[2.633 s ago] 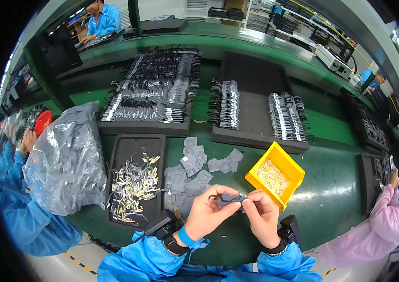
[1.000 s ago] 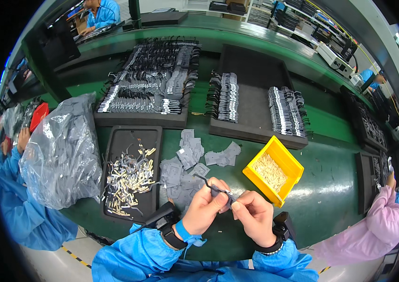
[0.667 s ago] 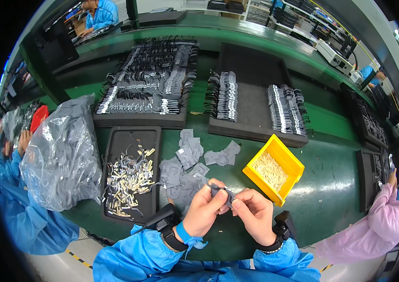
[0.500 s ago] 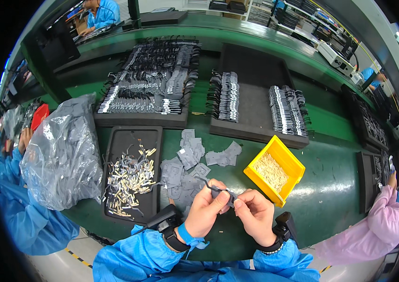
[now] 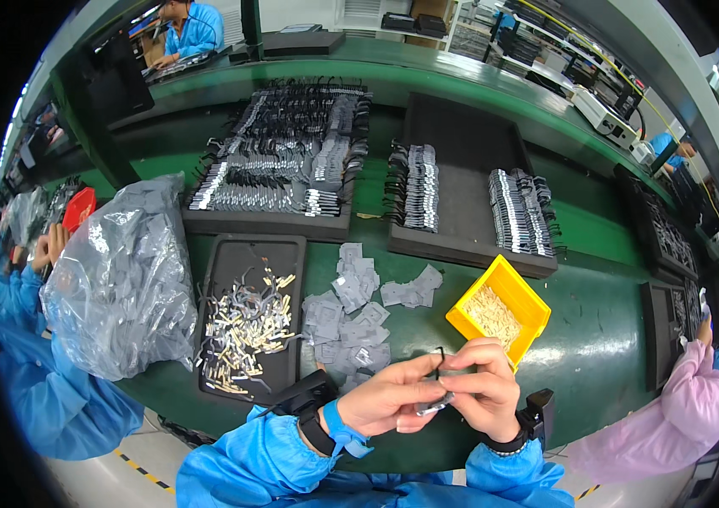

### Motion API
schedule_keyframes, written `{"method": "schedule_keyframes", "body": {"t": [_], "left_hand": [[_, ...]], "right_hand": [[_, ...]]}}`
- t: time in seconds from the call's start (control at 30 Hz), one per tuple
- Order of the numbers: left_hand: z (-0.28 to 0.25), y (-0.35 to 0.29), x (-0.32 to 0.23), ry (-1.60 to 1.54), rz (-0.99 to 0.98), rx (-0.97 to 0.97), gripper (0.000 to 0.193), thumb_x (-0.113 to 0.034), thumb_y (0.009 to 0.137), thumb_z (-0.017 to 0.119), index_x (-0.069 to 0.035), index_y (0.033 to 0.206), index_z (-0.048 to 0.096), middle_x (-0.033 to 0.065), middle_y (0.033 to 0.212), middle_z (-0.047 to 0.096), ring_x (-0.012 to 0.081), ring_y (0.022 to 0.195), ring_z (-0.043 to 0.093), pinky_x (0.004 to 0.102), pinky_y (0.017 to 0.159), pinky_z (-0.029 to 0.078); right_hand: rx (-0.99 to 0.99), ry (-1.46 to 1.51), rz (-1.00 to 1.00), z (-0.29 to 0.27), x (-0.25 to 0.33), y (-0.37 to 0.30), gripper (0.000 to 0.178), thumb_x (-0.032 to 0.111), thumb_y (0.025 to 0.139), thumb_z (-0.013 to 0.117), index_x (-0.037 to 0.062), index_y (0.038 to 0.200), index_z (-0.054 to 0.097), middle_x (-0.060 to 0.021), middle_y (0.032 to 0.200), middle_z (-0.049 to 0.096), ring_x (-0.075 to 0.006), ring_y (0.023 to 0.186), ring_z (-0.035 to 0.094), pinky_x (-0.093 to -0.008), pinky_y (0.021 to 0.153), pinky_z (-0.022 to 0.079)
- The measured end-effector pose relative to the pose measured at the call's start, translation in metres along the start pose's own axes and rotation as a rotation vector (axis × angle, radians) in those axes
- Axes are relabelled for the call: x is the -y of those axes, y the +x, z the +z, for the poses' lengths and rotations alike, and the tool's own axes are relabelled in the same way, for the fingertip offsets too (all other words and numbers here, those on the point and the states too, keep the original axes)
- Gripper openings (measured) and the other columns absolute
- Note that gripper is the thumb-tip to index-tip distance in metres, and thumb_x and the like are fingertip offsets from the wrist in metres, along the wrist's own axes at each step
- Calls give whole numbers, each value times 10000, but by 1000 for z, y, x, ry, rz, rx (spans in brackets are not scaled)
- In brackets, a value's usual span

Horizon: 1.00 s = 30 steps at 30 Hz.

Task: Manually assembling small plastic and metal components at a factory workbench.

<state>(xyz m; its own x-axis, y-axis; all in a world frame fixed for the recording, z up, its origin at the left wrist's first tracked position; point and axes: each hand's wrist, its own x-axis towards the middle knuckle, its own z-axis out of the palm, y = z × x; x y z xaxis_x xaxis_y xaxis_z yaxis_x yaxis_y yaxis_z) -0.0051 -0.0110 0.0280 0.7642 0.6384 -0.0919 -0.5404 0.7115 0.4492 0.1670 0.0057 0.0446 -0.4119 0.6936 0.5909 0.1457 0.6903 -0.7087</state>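
Between both hands, above the front of the bench, is a small dark grey part point(image 5: 434, 405) with a thin black cable point(image 5: 440, 361) standing up from it. The thumb and fingers of my left hand point(image 5: 383, 398) are closed on the part from the left. My right hand point(image 5: 488, 391) pinches it and the cable from the right. Fingers hide much of the part. Just beyond my left hand lies a loose pile of flat grey plastic pieces point(image 5: 354, 278). Past my right hand stands a yellow bin point(image 5: 537, 315) with many small cream pieces point(image 5: 493, 315) inside.
A black tray point(image 5: 207, 356) of short cables with pale connectors lies left, beside a clear bag point(image 5: 122, 288) of grey pieces. Behind, two black foam trays point(image 5: 270, 222) point(image 5: 461, 182) hold rows of cabled parts. People sit at both sides, one in a pink sleeve point(image 5: 630, 427).
Both hands have shifted right and slightly down with the part, which is turned so its cable points up. The whole view has moved a little.
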Motion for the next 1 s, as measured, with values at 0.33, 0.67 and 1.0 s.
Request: {"method": "schedule_keyframes", "body": {"t": [0.33, 0.67, 1.0], "left_hand": [[1, 11, 27, 851, 455, -310, 378, -154, 875, 526, -54, 1205, 370, 0, 696, 509, 82, 555, 484, 227, 498, 395], [-14, 11, 28, 1926, 1086, -211, 388, -109, 723, 545, -49, 1106, 531, 19, 778, 503, 150, 733, 523, 253, 634, 408], [-2, 2, 13, 1878, 1037, -278, 278, -132, 738, 500, -61, 997, 570, 42, 785, 518, 175, 720, 512, 280, 660, 412]], "right_hand": [[-36, -705, -202, -98, 27, 97, 146, 0, 604, 657, 51, 726, 595, -83, 785, 576, -251, 779, 532, -343, 694, 431], [89, -1134, -80, -149, -194, 207, 105, 124, 693, 650, 64, 772, 617, -82, 790, 603, -274, 807, 553, -360, 712, 455], [304, -1221, -187, -138, -226, 211, 69, 132, 706, 614, 94, 763, 624, -24, 775, 589, -219, 807, 548, -331, 714, 442]]}}
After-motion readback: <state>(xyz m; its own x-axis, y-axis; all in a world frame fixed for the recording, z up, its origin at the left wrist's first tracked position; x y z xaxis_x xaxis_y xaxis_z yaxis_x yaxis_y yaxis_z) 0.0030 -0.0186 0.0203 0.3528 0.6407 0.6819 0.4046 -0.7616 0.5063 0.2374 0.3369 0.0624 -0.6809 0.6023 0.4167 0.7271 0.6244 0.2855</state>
